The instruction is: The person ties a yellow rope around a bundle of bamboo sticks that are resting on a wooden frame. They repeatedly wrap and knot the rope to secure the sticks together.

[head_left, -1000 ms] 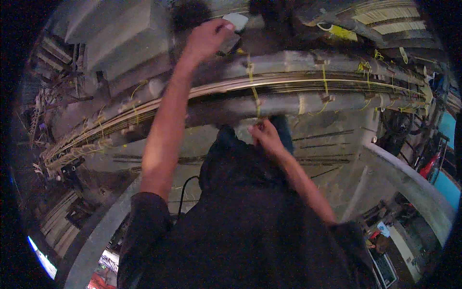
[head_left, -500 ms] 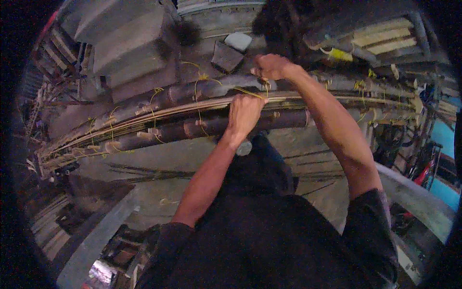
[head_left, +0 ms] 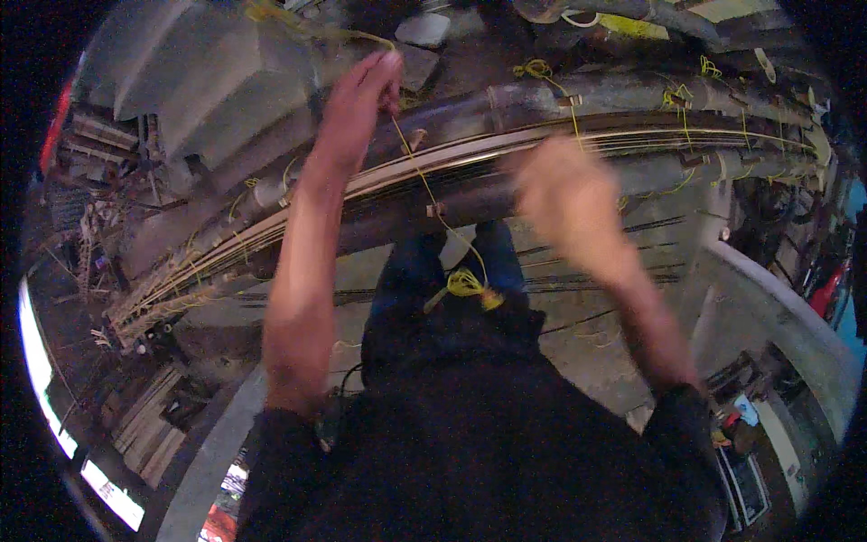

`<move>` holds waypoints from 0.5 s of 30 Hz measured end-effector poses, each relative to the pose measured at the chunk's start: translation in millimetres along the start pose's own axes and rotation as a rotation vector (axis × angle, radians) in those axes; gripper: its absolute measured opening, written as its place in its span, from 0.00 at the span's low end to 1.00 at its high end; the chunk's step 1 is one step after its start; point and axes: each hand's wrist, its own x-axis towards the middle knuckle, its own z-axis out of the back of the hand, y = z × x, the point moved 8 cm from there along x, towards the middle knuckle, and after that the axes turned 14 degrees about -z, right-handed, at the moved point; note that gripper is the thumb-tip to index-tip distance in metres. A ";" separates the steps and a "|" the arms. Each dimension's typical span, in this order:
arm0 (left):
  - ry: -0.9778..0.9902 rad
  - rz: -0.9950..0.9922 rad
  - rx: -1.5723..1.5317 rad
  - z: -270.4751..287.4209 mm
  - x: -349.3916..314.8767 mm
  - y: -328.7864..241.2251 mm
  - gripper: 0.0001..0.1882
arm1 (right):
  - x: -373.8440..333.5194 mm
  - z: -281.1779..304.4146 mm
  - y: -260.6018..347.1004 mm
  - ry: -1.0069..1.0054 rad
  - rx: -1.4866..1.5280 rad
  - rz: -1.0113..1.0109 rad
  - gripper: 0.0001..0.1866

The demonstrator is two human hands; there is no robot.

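Two long dark pipes lie side by side across my front; the near pipe [head_left: 361, 217] and the far pipe [head_left: 519, 107] flank a bundle of thin pale strips [head_left: 388, 174]. My left hand [head_left: 361, 95] is beyond the far pipe, fingers closed on a yellow cord [head_left: 417, 164]. From there the cord crosses the strips and near pipe, down to a small yellow hank [head_left: 465, 285] in front of my legs. My right hand [head_left: 567, 194] is over the strips and near pipe, smeared by motion; its fingers cannot be made out.
Several yellow cord ties, one a looped knot [head_left: 535, 70], sit along the pipes on small pegs. A pale block [head_left: 423, 31] and large grey slabs [head_left: 217, 81] stand beyond. Thin dark rods [head_left: 623, 285] lie on the floor, and a grey ledge [head_left: 768, 289] runs at the right.
My left hand has gone from the strips to the far left, beyond the far pipe. My right hand has come back nearer from the far pipe. The view has shifted, and the yellow hank now shows.
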 end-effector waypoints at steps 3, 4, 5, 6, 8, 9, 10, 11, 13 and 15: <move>0.092 0.203 -0.006 11.7 59.3 98.0 0.17 | 39.4 1.5 -79.1 0.164 -0.078 -0.036 0.08; 0.169 0.181 0.142 9.1 63.8 98.7 0.17 | 35.4 18.2 -88.1 0.084 -0.055 -0.115 0.07; 0.241 0.156 0.291 9.2 65.8 99.4 0.18 | 27.8 37.8 -91.1 0.004 -0.032 -0.189 0.07; 0.286 0.139 0.436 20.1 58.7 101.9 0.19 | 23.1 76.3 -84.0 -0.185 -0.022 -0.216 0.06; 0.283 0.033 0.425 67.2 59.0 99.9 0.21 | -19.7 98.3 -101.1 -0.240 -0.004 -0.491 0.06; 0.299 -0.020 0.411 93.2 56.1 101.2 0.22 | -57.9 84.0 -115.1 -0.232 0.058 -0.597 0.06; 0.321 -0.132 0.536 129.7 51.0 89.2 0.21 | -92.2 51.8 -109.6 -0.202 0.081 -0.580 0.07; 0.317 -0.241 0.649 155.8 38.2 79.9 0.20 | -111.8 28.2 -102.5 -0.158 0.094 -0.548 0.08; 0.237 -0.296 0.457 162.5 12.5 41.9 0.18 | -81.4 17.7 -48.7 -0.047 -0.109 -0.503 0.12; 0.246 -0.325 0.351 162.4 -0.2 15.6 0.16 | -33.9 25.1 -42.2 -0.132 -0.372 -0.470 0.15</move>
